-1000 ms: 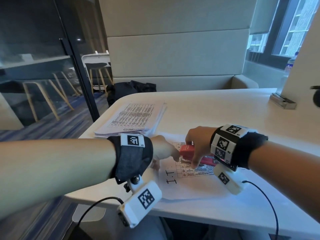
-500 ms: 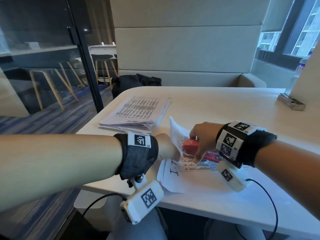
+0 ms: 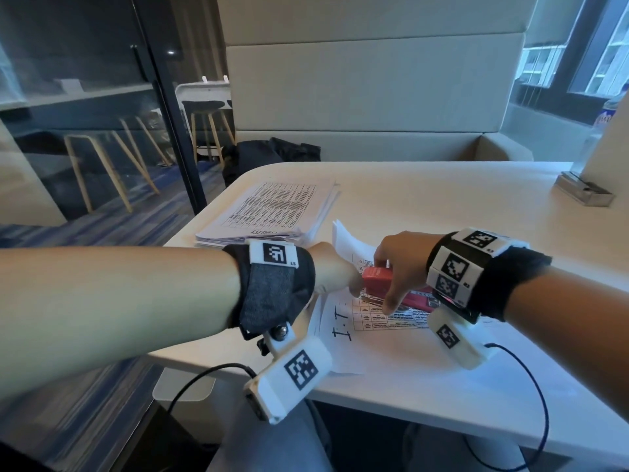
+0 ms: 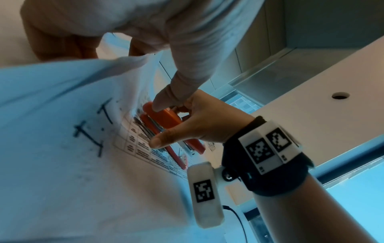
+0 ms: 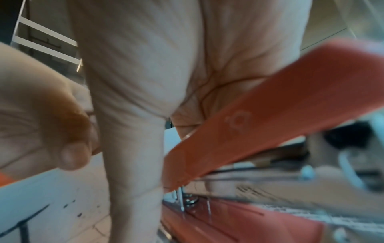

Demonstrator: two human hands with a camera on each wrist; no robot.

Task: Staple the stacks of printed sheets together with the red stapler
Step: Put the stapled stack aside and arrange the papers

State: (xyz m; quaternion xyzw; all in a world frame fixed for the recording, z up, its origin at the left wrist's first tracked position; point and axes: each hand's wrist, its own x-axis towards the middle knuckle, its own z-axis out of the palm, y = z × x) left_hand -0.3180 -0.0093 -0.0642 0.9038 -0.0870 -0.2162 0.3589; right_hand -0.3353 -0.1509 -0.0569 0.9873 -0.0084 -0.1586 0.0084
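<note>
Fingers of the right hand (image 3: pixel 401 264) curled round the red plastic stapler (image 3: pixel 376 276) atop white printed sheets (image 3: pixel 374 342); left hand (image 3: pixel 335 270), beside the stapler, pinched their lifted edge.

The top sheet (image 3: pixel 371 349) in front of me bears a handwritten "I.T" in dark ink, at 9 o'clock of its printed grid. The grid's cell text is too small for me to read. The stack (image 3: pixel 272 206) at 11 o'clock on the worktop (image 3: pixel 442 199) has a bold heading along its near edge, upside down to me and blurred, above rows I cannot make out. The white tag (image 3: pixel 272 252) on my left wrist reads "LS" or "L5" in its corner. The stapler (image 5: pixel 270 106) shows an embossed round mark with no legible letters.
</note>
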